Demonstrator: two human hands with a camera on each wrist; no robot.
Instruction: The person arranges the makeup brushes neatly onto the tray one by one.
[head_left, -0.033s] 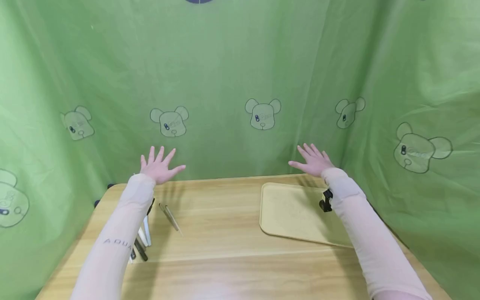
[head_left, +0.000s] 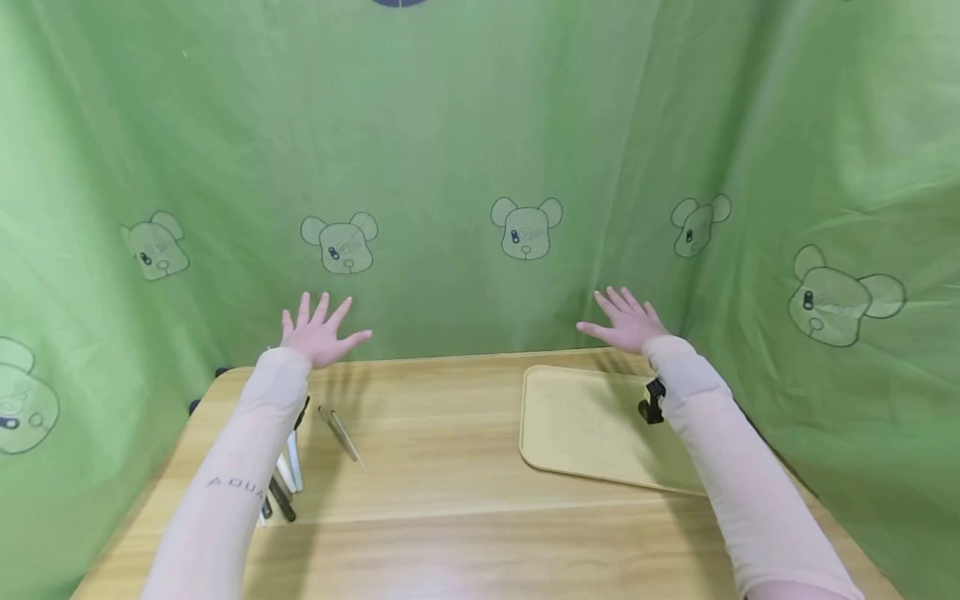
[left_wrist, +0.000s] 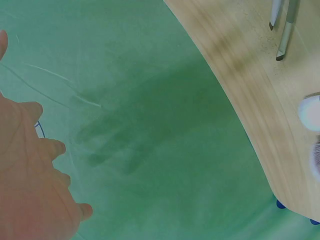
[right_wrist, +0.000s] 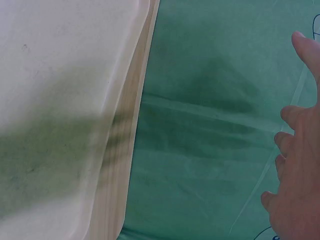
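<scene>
My left hand (head_left: 318, 337) is held out past the far edge of the table (head_left: 420, 417), fingers straight and spread, gripping nothing. On the right, my other hand (head_left: 626, 325) reaches out the same way beyond the far edge, above and behind the beige tray (head_left: 585, 425), and it too holds nothing. Two thin brushes (head_left: 343, 435) lie nearest the left hand; slanted dark tips show on the slim brushes (left_wrist: 285, 42) in the left wrist view. Several thicker handles (head_left: 294, 462) lie partly hidden under the left sleeve. Fluffy brush heads (left_wrist: 310, 112) show at that view's right edge.
A green curtain (head_left: 435, 167) with bear-face prints hangs behind the table and along both sides. The right forearm covers part of the tray. A black device (head_left: 652, 402) sits at the right wrist. Dark corner pieces (head_left: 222, 371) show at the table's far left.
</scene>
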